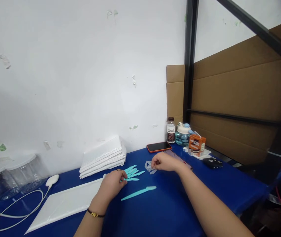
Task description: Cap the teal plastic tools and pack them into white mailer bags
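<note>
My left hand [113, 185] is closed at the near left side of a pile of turquoise eyebrow razors [134, 172], its fingertips pinching the handle of one. My right hand [166, 161] reaches over a small heap of translucent blade caps [149, 167]; thumb and forefinger are pinched together on a cap, mostly hidden by the fingers. Nearer to me, between both hands, a separate eyebrow razor [137, 193] lies flat with a pale, see-through tip at its right end.
On the blue tabletop [155, 215] lie a white padded mailer [66, 204] and a stack of mailers [103, 158]. Clear tubs [23, 174] and a white cable [19, 216] are at left. A phone [158, 147], a bottle [171, 130], a blue-lidded jug [182, 135] and an orange drink carton [197, 144] stand behind.
</note>
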The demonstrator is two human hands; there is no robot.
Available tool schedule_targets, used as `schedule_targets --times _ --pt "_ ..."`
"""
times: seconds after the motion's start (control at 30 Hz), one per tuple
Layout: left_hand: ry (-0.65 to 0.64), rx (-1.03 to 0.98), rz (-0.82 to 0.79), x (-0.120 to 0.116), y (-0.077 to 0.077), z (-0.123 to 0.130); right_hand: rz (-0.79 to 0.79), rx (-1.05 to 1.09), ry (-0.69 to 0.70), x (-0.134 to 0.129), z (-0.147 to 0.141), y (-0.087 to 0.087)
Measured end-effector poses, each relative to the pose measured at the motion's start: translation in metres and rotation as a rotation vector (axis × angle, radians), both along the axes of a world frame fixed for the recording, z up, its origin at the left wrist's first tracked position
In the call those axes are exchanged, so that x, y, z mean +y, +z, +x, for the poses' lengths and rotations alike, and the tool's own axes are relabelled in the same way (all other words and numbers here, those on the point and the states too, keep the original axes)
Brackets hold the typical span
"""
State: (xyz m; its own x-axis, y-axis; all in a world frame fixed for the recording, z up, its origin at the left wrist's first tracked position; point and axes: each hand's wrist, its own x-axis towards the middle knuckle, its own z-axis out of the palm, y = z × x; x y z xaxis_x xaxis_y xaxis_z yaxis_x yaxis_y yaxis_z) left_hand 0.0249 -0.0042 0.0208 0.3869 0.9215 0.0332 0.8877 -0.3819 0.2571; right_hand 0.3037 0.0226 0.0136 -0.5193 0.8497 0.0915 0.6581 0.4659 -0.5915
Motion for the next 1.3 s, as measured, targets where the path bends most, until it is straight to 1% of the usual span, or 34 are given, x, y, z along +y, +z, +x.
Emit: schedule_targets --times 0.07,0.2,0.33,0.43,0.6,0.67,0.73,0.87,0.93,1.0,1.07,1.2,1.3 --pt "0.031 0.056 0.04 0.004 0.0 -0.006 0.031 -0.074 -0.052 0.004 0.008 -0.002" --pt "0.028 0.086 0.04 0.007 -0.004 -0.009 0.056 -0.152 -0.045 0.007 0.006 -0.007" --pt "0.053 0.091 0.039 0.007 -0.005 -0.006 0.029 -0.167 -0.04 0.007 -0.005 -0.011" --pt "0.054 0.093 0.045 0.009 -0.007 -0.006 0.011 -0.169 -0.023 0.007 -0.008 -0.014" --pt "0.028 0.068 0.13 0.014 -0.01 -0.008 -0.058 -0.163 -0.026 0.006 -0.008 -0.014" --pt "0.024 0.034 0.14 0.014 -0.009 -0.008 -0.077 -0.166 -0.02 0.005 -0.009 -0.013" --pt "0.002 -0.013 0.1 0.012 -0.009 -0.006 -0.07 -0.159 0.003 0.004 -0.009 -0.013" --pt "-0.117 -0.09 -0.105 0.003 -0.01 0.0 -0.053 -0.149 0.051 0.003 -0.008 -0.01" --pt "-0.152 -0.121 -0.169 -0.001 -0.012 0.003 -0.067 -0.15 0.061 0.001 -0.009 -0.008" --pt "-0.17 -0.133 -0.177 -0.002 -0.013 0.005 -0.086 -0.152 0.055 -0.001 -0.009 -0.006" --pt "-0.191 -0.121 -0.149 -0.002 -0.013 0.007 -0.101 -0.152 0.036 -0.003 -0.01 -0.003" --pt "-0.225 -0.095 -0.079 0.0 -0.011 0.009 -0.07 -0.154 0.012 -0.005 -0.011 0.0" --pt "-0.219 -0.081 -0.117 0.001 -0.01 0.01 -0.038 -0.155 0.026 -0.005 -0.012 0.001"
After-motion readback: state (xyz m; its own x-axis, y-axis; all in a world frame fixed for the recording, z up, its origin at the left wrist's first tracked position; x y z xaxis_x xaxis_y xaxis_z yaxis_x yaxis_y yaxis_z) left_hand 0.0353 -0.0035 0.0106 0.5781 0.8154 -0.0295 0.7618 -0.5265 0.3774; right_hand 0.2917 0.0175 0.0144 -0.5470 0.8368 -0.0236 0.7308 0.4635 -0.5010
